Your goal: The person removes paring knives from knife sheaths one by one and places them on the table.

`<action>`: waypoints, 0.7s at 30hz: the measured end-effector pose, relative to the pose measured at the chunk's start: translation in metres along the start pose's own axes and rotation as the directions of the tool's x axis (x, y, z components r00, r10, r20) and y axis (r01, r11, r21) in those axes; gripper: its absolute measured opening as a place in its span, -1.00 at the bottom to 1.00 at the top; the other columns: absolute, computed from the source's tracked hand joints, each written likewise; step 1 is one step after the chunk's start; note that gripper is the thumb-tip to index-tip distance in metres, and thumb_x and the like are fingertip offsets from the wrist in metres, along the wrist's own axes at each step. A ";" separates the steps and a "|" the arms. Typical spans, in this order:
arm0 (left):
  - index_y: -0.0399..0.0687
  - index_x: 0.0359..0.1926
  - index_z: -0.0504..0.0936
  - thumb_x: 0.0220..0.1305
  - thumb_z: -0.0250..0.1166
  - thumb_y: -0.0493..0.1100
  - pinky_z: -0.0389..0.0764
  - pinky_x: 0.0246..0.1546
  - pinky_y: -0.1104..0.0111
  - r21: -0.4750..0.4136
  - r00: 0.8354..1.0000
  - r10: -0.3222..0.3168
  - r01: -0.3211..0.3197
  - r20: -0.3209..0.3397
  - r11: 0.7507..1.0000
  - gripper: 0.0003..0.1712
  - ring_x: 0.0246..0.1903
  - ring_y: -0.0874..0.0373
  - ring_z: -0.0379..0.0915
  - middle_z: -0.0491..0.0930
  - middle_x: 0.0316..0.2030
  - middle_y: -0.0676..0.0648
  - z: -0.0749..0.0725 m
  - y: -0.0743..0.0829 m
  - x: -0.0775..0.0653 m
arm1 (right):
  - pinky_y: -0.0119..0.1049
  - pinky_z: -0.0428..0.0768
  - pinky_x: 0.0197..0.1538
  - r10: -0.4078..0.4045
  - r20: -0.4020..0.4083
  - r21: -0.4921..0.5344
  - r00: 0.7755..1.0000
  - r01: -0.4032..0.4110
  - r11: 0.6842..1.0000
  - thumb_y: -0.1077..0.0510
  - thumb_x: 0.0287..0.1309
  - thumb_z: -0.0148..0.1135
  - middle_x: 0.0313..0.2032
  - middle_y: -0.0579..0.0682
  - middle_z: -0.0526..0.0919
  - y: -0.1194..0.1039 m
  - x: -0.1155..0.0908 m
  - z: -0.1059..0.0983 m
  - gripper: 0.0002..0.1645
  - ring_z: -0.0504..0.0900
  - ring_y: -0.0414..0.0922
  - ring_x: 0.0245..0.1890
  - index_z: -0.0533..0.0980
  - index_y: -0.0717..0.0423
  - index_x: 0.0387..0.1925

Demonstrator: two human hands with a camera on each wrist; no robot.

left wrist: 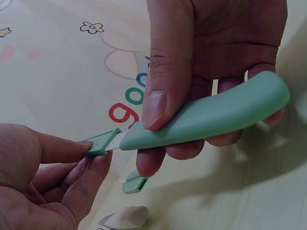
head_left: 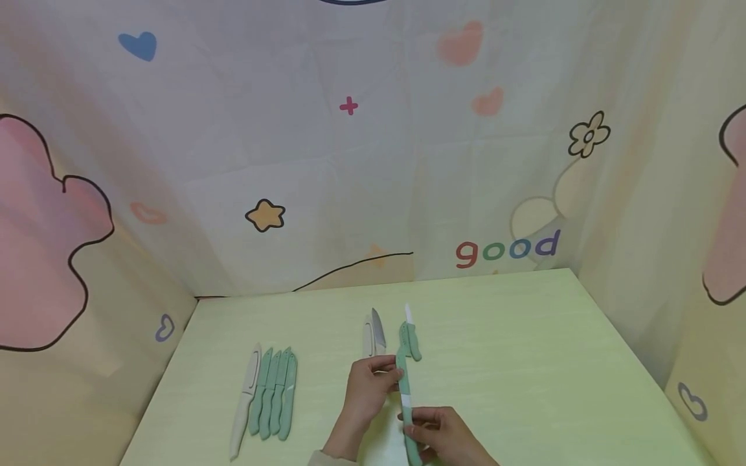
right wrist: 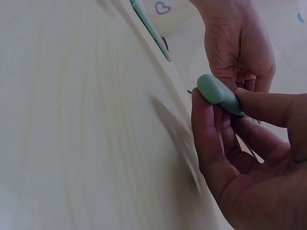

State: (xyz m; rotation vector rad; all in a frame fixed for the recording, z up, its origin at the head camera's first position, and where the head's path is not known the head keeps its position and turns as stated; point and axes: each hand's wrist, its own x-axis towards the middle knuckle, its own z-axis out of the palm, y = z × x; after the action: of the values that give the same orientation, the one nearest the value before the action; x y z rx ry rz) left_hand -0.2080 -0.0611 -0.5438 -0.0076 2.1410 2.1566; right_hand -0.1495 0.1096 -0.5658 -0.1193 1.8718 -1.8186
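My left hand [head_left: 368, 388] pinches the green sheath [left wrist: 98, 143] of a knife between thumb and fingers. My right hand [head_left: 445, 435] grips that knife's curved green handle [left wrist: 206, 115]. A short stretch of white blade [left wrist: 115, 142] shows between sheath and handle; the tip is inside the sheath. The knife is held above the table, handle end nearer me. Beyond the hands lie a bare small green knife [head_left: 412, 343] with a white blade and a green sheath [head_left: 404, 333] beside it. A cream knife [head_left: 378, 330] with a grey blade lies near its cream sheath [head_left: 368, 336], its handle partly hidden by my left hand.
On the left of the pale green table [head_left: 524, 362], several green sheathed knives [head_left: 271, 395] lie side by side. A longer cream sheathed knife [head_left: 245, 398] lies at their left. A printed curtain [head_left: 326, 162] stands behind the table's back edge.
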 end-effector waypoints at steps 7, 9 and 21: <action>-0.35 -0.12 0.67 0.12 0.35 -0.40 0.74 -0.35 0.33 0.002 1.000 -0.002 0.002 -0.010 1.000 -0.74 -0.34 0.02 0.61 0.64 -0.32 -0.19 0.001 -0.003 0.002 | -0.20 0.73 -0.32 0.020 -0.016 -0.012 1.000 -0.020 1.000 0.12 0.23 0.26 -0.31 0.01 0.68 0.002 -0.001 -0.001 -0.60 0.60 -0.11 -0.37 0.57 0.30 0.02; -0.35 -0.12 0.67 0.12 0.34 -0.41 0.74 -0.35 0.33 -0.003 1.000 -0.004 0.004 -0.011 1.000 -0.74 -0.34 0.02 0.61 0.64 -0.32 -0.19 0.001 -0.003 0.002 | -0.20 0.72 -0.32 0.023 -0.022 -0.019 0.999 -0.023 1.000 0.13 0.23 0.26 -0.30 0.01 0.68 0.003 -0.001 0.000 -0.60 0.59 -0.12 -0.37 0.57 0.31 0.02; -0.40 -0.09 0.64 0.11 0.33 -0.43 0.74 -0.33 0.32 -0.027 0.999 -0.016 0.015 -0.036 1.000 -0.71 -0.34 0.04 0.60 0.63 -0.30 -0.22 0.001 -0.002 0.001 | -0.31 0.68 -0.34 0.040 -0.034 -0.007 0.999 -0.040 0.999 0.15 0.22 0.27 -0.30 -0.03 0.69 0.004 -0.003 0.001 -0.59 0.57 -0.17 -0.38 0.57 0.34 0.02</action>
State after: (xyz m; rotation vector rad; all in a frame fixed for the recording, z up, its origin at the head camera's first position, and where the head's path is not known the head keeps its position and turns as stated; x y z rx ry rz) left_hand -0.2088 -0.0600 -0.5458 -0.0653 2.1232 2.1933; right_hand -0.1452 0.1100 -0.5689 -0.0535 1.8907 -1.7972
